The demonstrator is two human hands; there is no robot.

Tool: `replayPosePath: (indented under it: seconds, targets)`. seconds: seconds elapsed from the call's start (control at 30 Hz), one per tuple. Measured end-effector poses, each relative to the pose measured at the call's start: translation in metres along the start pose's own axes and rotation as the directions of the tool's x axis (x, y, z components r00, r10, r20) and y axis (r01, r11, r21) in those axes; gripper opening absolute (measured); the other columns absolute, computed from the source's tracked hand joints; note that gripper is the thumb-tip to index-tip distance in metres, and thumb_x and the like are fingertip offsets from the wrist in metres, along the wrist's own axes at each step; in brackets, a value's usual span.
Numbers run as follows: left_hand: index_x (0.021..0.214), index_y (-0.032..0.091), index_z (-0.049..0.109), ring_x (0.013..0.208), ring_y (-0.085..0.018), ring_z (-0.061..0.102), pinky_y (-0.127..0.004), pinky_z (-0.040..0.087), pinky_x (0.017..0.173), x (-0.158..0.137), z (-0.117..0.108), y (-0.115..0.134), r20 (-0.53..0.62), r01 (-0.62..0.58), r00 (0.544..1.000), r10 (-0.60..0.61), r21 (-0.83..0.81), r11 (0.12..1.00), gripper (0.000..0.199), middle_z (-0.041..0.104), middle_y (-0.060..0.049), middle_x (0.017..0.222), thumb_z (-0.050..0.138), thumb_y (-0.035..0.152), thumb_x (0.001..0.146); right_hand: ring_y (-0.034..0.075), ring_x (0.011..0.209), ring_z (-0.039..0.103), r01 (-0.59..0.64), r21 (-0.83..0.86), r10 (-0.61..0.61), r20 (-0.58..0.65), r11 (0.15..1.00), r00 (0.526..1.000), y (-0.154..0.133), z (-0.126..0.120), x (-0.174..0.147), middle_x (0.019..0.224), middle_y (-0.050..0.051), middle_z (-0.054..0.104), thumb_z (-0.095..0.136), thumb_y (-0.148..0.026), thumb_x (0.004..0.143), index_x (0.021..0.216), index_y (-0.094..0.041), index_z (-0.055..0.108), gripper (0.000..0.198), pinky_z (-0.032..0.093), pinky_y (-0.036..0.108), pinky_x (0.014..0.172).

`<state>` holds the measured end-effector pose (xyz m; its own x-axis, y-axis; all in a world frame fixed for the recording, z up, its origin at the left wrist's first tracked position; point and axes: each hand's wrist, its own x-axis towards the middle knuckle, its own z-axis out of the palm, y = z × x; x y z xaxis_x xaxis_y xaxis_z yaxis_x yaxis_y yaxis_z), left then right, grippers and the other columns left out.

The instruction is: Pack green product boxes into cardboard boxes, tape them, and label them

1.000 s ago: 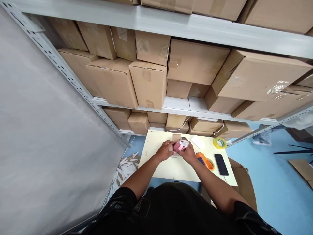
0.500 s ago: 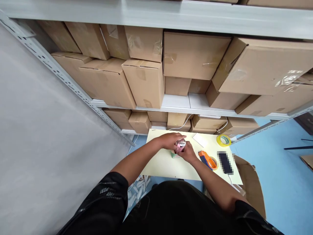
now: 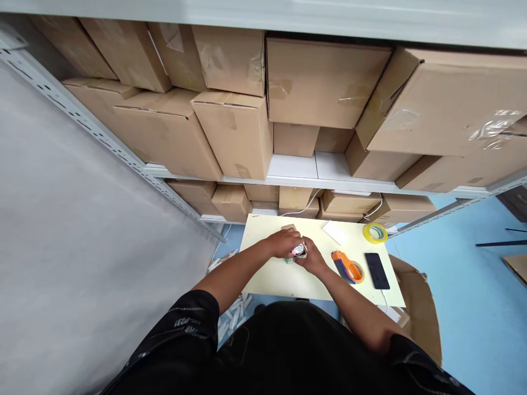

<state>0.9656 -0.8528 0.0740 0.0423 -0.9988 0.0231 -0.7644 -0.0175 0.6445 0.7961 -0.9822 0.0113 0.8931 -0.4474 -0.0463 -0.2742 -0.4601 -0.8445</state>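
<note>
Both hands meet over the pale yellow table. My left hand is closed around a small pinkish container with a shiny silver round top. My right hand is closed at the right side of a small carton, whose green lower part shows below the fingers. The container's round top shows at the carton's opening, between the hands. How deep it sits is hidden by my fingers. A light brown flap sticks up just behind my left hand.
On the table lie an orange and blue tape dispenser, a yellow tape roll, a phone on a cable and a white flat piece. Shelves of cardboard boxes rise behind. A large open carton stands at right.
The pinkish container has gone lower between my hands, so less of its pink side shows. Both hands have shifted slightly left in view. A brown flap now shows behind the left hand.
</note>
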Motion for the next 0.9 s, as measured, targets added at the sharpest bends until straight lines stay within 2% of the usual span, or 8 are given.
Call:
replayPosePath:
  seconds: [0.27, 0.37, 0.4, 0.47, 0.53, 0.57, 0.73, 0.9]
  targets:
    - [0.127, 0.038, 0.070, 0.135, -0.038, 0.050, -0.047, 0.045, 0.111, -0.006, 0.003, -0.003, 0.083, 0.247, 0.968, -0.237, -0.147, 0.958, 0.075, 0.060, -0.003, 0.144, 0.085, 0.023, 0.055, 0.024, 0.097, 0.070, -0.175, 0.147, 0.159, 0.112, 0.974, 0.981, 0.000, 0.003, -0.004, 0.112, 0.002, 0.071, 0.083, -0.034, 0.066, 0.128, -0.028, 0.049, 0.071, 0.054, 0.038, 0.086]
    - [0.139, 0.033, 0.063, 0.146, -0.039, 0.041, -0.050, 0.036, 0.120, -0.029, 0.017, 0.000, -0.144, 0.247, 0.952, -0.271, -0.165, 0.955, 0.080, 0.049, -0.006, 0.156, 0.084, 0.025, 0.062, 0.024, 0.099, 0.069, -0.195, 0.172, 0.186, 0.070, 0.966, 0.980, 0.002, 0.007, -0.005, 0.114, 0.002, 0.071, 0.082, -0.035, 0.064, 0.125, -0.027, 0.049, 0.070, 0.052, 0.040, 0.090]
    - [0.142, 0.030, 0.060, 0.147, -0.038, 0.040, -0.050, 0.035, 0.121, -0.038, 0.025, 0.001, -0.269, 0.289, 0.904, -0.333, -0.190, 0.938, 0.079, 0.047, -0.008, 0.157, 0.082, 0.027, 0.066, 0.025, 0.100, 0.069, -0.204, 0.188, 0.198, 0.047, 0.961, 0.979, 0.003, 0.008, -0.005, 0.114, 0.002, 0.071, 0.082, -0.035, 0.062, 0.126, -0.027, 0.049, 0.072, 0.053, 0.040, 0.091]
    - [0.147, 0.025, 0.052, 0.142, -0.036, 0.047, -0.049, 0.043, 0.115, -0.055, 0.045, 0.004, -0.463, 0.442, 0.688, -0.559, -0.344, 0.829, 0.078, 0.048, -0.013, 0.153, 0.079, 0.030, 0.073, 0.026, 0.101, 0.068, -0.222, 0.251, 0.225, 0.014, 0.942, 0.974, 0.003, 0.009, -0.008, 0.115, 0.004, 0.071, 0.082, -0.034, 0.062, 0.129, -0.026, 0.049, 0.075, 0.054, 0.040, 0.089]
    - [0.146, 0.023, 0.047, 0.121, -0.029, 0.063, -0.044, 0.056, 0.099, -0.066, 0.066, 0.010, -0.413, 0.514, 0.472, -0.779, -0.589, 0.624, 0.068, 0.058, -0.014, 0.139, 0.071, 0.033, 0.084, 0.026, 0.099, 0.069, -0.243, 0.315, 0.256, -0.001, 0.918, 0.967, 0.003, 0.011, -0.013, 0.112, 0.004, 0.072, 0.080, -0.036, 0.064, 0.129, -0.025, 0.050, 0.072, 0.056, 0.039, 0.085]
    - [0.143, 0.022, 0.048, 0.112, -0.026, 0.068, -0.042, 0.058, 0.094, -0.067, 0.075, 0.014, -0.346, 0.500, 0.444, -0.827, -0.670, 0.549, 0.059, 0.062, -0.013, 0.130, 0.067, 0.034, 0.088, 0.025, 0.097, 0.069, -0.253, 0.326, 0.272, -0.013, 0.911, 0.962, 0.003, 0.011, -0.015, 0.109, 0.004, 0.072, 0.078, -0.038, 0.066, 0.126, -0.024, 0.052, 0.067, 0.056, 0.039, 0.083]
    - [0.123, 0.021, 0.061, 0.110, -0.023, 0.069, -0.039, 0.058, 0.096, -0.058, 0.094, 0.034, -0.361, 0.298, 0.622, -0.695, -0.712, 0.636, 0.032, 0.070, -0.009, 0.119, 0.064, 0.033, 0.093, 0.026, 0.104, 0.067, -0.079, 0.112, 0.091, -0.104, 0.991, 0.990, 0.005, 0.011, -0.032, 0.117, 0.008, 0.067, 0.071, -0.041, 0.079, 0.120, -0.025, 0.057, 0.046, 0.058, 0.043, 0.088]
    - [0.125, 0.023, 0.067, 0.111, -0.022, 0.067, -0.038, 0.060, 0.095, -0.060, 0.084, 0.033, -0.419, 0.320, 0.727, -0.544, -0.494, 0.808, 0.033, 0.062, -0.009, 0.129, 0.059, 0.028, 0.093, 0.031, 0.124, 0.059, 0.161, -0.125, -0.169, -0.058, 0.979, 0.984, 0.005, 0.011, -0.039, 0.136, 0.014, 0.056, 0.065, -0.031, 0.086, 0.135, -0.026, 0.054, 0.051, 0.057, 0.050, 0.099]
